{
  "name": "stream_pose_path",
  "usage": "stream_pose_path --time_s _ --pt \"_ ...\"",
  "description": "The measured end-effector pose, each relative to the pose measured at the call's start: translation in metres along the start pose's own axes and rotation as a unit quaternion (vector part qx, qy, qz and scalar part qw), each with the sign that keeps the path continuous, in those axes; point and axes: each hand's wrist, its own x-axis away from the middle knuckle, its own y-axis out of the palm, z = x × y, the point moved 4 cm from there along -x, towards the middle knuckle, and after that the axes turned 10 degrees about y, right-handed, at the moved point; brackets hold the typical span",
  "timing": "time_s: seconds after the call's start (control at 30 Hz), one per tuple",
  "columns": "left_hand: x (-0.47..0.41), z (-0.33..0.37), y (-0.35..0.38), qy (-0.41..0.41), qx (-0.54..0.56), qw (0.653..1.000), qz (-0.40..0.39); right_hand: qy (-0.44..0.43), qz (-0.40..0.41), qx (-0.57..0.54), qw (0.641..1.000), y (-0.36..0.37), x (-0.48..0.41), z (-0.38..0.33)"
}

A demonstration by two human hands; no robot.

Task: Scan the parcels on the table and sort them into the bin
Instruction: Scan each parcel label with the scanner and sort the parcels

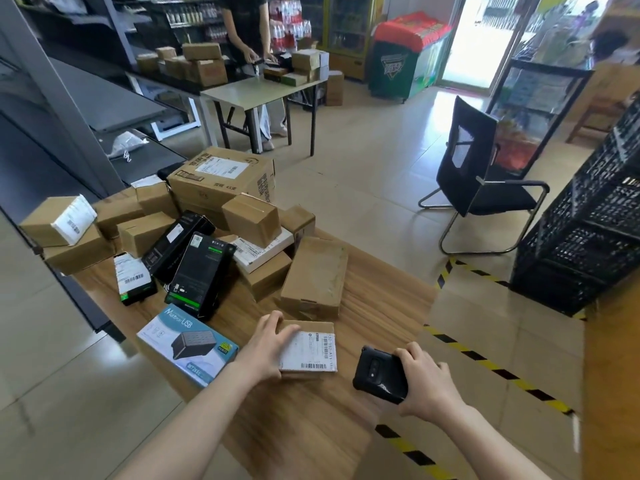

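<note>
The job looks barely started. At ten o'clock on the bench [304, 427], a heap of parcels [221, 216] lies unsorted: brown cartons, black retail boxes, a large carton at the far edge. A blue USB box [187, 344] lies flat at nine o'clock from the hands.

The left hand [266, 344] has its grip on the left end of a small labelled parcel [308, 348], fingers laid over the top. The parcel rests on the bench at the near centre, barcode label up.

At three o'clock from it, the right hand [426, 382] closes its grip round a black handheld scanner [379, 374], held just beside the parcel and not over the label. So this scan seems yet to be made.

Farther right, a cardboard bin [502, 341] edged in yellow-black tape stands against the bench; I cannot tell whether it holds anything. Nearly the whole heap is left.
</note>
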Motion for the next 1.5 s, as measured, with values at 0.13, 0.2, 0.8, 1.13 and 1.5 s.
stream_pose_path --time_s 0.13,0.2,0.8,1.13,1.5 --pt "0.003 0.004 -0.005 0.020 -0.035 0.999 -0.001 -0.006 0.000 0.033 0.999 -0.008 -0.002 -0.005" --pt "0.004 0.004 -0.006 0.021 -0.047 0.999 -0.004 -0.013 0.005 0.041 0.999 -0.011 -0.003 -0.007" --pt "0.000 -0.024 -0.010 0.048 -0.098 0.994 0.007 -0.002 0.002 0.043 0.999 -0.015 -0.026 -0.016" --pt "0.015 -0.037 -0.001 0.025 -0.032 0.999 0.027 -0.022 -0.022 -0.096 0.995 -0.009 -0.052 -0.048" --pt "0.106 0.003 0.009 -0.179 0.025 0.975 0.128 -0.222 -0.040 -0.091 0.970 -0.021 -0.078 -0.115"
